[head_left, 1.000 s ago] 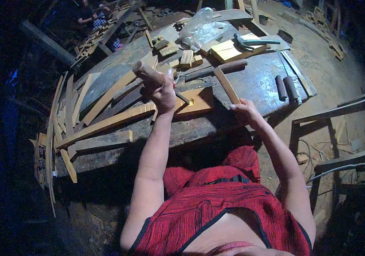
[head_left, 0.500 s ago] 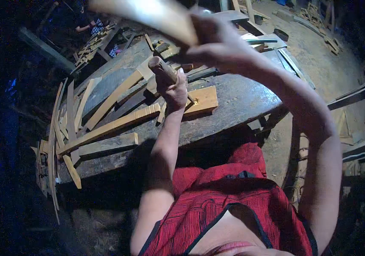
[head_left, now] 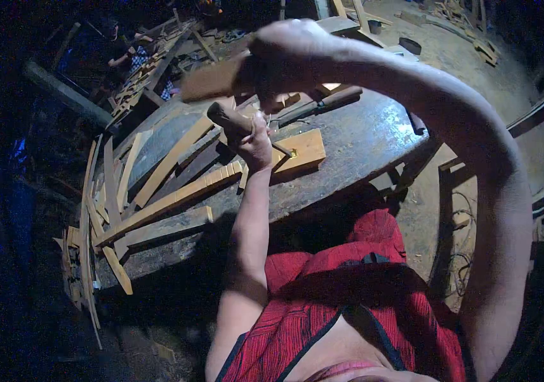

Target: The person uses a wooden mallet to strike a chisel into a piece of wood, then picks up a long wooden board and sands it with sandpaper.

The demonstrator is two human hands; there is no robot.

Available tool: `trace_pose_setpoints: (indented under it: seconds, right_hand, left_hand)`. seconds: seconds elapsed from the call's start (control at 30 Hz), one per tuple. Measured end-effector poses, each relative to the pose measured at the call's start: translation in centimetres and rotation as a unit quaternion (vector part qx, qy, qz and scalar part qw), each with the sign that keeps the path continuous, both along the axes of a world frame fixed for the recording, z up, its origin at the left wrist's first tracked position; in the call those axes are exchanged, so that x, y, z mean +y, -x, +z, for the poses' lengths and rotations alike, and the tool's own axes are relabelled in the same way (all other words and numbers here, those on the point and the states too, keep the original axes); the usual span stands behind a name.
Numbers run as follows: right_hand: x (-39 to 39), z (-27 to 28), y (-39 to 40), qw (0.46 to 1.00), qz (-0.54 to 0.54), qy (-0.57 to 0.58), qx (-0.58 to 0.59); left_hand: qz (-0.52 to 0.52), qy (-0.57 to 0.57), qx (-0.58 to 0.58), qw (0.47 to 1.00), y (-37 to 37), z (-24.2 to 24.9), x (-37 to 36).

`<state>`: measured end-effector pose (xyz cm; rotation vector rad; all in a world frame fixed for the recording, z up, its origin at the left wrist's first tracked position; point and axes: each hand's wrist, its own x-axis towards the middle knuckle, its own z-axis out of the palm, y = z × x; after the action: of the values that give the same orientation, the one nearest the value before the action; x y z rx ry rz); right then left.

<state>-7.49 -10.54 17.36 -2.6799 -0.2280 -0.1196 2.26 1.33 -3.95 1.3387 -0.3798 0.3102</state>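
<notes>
My left hand (head_left: 256,149) is wrapped around the thick wooden handle of a chisel (head_left: 227,118). The chisel leans, its narrow blade running down into a small cut hole in a pale wooden block (head_left: 310,146), which lies flat on the workbench. My right hand (head_left: 291,51) grips a wooden mallet (head_left: 213,80), blurred by motion, just above the handle's butt end. In this view the right wrist and forearm curve over the bench. Part of the mallet's grip is hidden behind my fingers.
Long wooden strips and boards (head_left: 170,202) lie across the left of the workbench (head_left: 361,153). Dark tools (head_left: 339,97) rest behind the block. A person (head_left: 133,57) sits by stacked wood at the far left. A dark bowl (head_left: 409,46) stands on the floor.
My right hand has swung the mallet downward, closer to the chisel handle. My left hand keeps its grip on the chisel at the hole. The view has shifted slightly.
</notes>
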Motion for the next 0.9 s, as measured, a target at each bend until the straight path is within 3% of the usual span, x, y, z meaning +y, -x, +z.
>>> trace_pose_setpoints:
  seconds: [0.03,0.07,0.17,0.2,0.23,0.27,0.3,0.37,0.4,0.43,0.47,0.5,0.57,0.6,0.67,0.83,0.9]
  right_hand:
    - [-0.1,0.3,0.1,0.997,-0.011,0.023,-0.079]
    - [0.4,0.8,1.1,0.984,0.023,-0.08,-0.156]
    - [0.8,-1.9,0.6,0.979,0.015,-0.09,-0.182]
    - [0.2,-2.4,1.3,0.983,0.042,0.138,-0.112]
    - [-0.8,-4.6,-0.4,0.999,0.021,-0.005,0.041]
    - [-0.8,-4.0,0.6,0.99,-0.023,-0.048,0.131]
    - [-1.4,-4.3,0.9,0.99,-0.026,-0.048,0.129]
    - [-3.2,-7.0,1.5,0.993,-0.075,-0.087,0.01]
    - [-4.1,-10.1,1.5,0.977,-0.086,-0.189,0.042]
    - [-5.1,-12.9,1.8,0.95,-0.095,-0.287,0.074]
    - [-5.0,-14.0,3.4,0.946,-0.114,-0.299,0.049]
    - [-4.7,-15.2,5.1,0.94,-0.134,-0.312,0.023]
    - [-6.2,-19.1,6.6,0.884,-0.2,-0.402,0.134]
    - [-6.6,-20.6,7.3,0.865,-0.239,-0.419,0.137]
    - [-7.5,-23.3,8.5,0.827,-0.28,-0.472,0.123]
    - [-9.4,-27.3,9.0,0.771,-0.28,-0.565,0.09]
    - [-9.8,-27.7,9.1,0.752,-0.243,-0.611,0.041]
  left_hand:
    - [-0.001,-0.003,0.003,1.0,-0.2,-0.4,0.1]
    - [0.009,-0.005,-0.023,1.0,-0.5,-0.7,0.1]
    - [0.001,0.029,-0.09,0.996,0.7,0.8,0.1]
    - [0.048,0.024,-0.103,0.993,0.9,1.0,0.2]
    - [0.092,0.019,-0.115,0.989,1.0,1.2,0.3]
    - [0.125,0.122,-0.066,0.983,-0.6,0.4,-0.5]
    - [0.078,0.005,-0.079,0.994,-1.6,-0.7,1.4]
    - [0.076,0.032,-0.062,0.995,-1.4,-0.9,2.4]
    - [0.076,0.031,-0.06,0.995,-1.0,-1.0,2.4]
    - [0.064,0.124,-0.041,0.989,-0.5,-0.9,2.2]
    - [0.051,0.217,-0.023,0.975,-0.3,-0.7,2.1]
    - [0.081,0.153,-0.002,0.985,-1.7,-2.3,3.0]
    - [0.093,0.198,0.008,0.976,-1.5,-1.7,2.9]
    - [0.092,0.195,0.007,0.976,-2.1,-2.1,3.0]
    - [0.08,0.277,0.128,0.949,-3.7,-2.8,3.7]
    - [0.107,0.222,0.099,0.964,-3.3,-0.9,3.2]
    - [0.089,0.133,-0.003,0.987,-1.4,1.2,2.2]
